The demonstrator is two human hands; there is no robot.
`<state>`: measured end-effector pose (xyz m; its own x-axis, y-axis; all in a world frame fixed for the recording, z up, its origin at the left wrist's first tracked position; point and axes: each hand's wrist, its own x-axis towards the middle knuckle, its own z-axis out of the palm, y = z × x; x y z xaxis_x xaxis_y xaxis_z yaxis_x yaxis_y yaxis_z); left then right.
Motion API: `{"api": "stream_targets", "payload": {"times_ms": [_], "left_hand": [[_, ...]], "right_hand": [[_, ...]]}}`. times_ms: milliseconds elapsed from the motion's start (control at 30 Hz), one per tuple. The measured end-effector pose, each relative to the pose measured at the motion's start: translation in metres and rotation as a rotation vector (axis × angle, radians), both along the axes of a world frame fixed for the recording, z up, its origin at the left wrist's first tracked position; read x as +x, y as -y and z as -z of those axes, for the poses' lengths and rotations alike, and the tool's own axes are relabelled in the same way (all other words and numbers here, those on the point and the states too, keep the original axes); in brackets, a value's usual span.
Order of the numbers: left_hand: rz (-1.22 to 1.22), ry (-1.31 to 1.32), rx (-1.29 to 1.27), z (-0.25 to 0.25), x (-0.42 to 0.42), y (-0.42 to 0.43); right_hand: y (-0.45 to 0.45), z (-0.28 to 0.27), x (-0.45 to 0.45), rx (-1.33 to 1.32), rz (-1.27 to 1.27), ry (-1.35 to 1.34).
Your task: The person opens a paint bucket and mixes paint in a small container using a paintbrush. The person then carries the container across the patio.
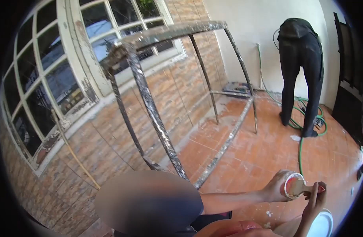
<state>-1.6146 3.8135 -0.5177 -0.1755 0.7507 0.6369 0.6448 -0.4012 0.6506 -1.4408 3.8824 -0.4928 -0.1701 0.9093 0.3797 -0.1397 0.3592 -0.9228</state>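
Observation:
My left hand [274, 187], at the lower right, is wrapped round a small white tub [285, 186] with its opening turned to the right. Reddish and tan material shows inside. The fingers of my right hand [316, 196] are closed on the handle of a flat, tan brush-like tool [299, 188]. The tool's wide end is at the tub's mouth. Below my right hand is the pale rim of a round container [322, 225], partly cut off by the frame.
A paint-spattered metal frame [155, 114] stands by the brick-patterned wall and window [59, 75]. A person in dark clothes [302, 59] bends over at the back right, beside a green hose [300, 158] on the tiled floor. A blurred patch covers the bottom centre.

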Motion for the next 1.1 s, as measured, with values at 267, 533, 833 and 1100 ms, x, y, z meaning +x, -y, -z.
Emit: {"api": "stream_targets", "payload": {"times_ms": [267, 533, 833, 1100], "left_hand": [[0.108, 0.191, 0.026, -0.011, -0.002, 0.011], [0.186, 0.225, 0.015, 0.005, 0.012, -0.006], [0.163, -0.023, 0.101, 0.014, 0.018, -0.007], [0.2, -0.046, 0.138, 0.006, 0.015, -0.01]], "right_hand": [[0.003, -0.01, 0.0, -0.044, -0.072, 0.085], [0.023, -0.042, 0.035, 0.05, 0.097, -0.072], [0.031, -0.058, 0.069, 0.178, 0.197, -0.162], [0.047, -0.065, 0.076, 0.518, 0.26, -0.056]]}}
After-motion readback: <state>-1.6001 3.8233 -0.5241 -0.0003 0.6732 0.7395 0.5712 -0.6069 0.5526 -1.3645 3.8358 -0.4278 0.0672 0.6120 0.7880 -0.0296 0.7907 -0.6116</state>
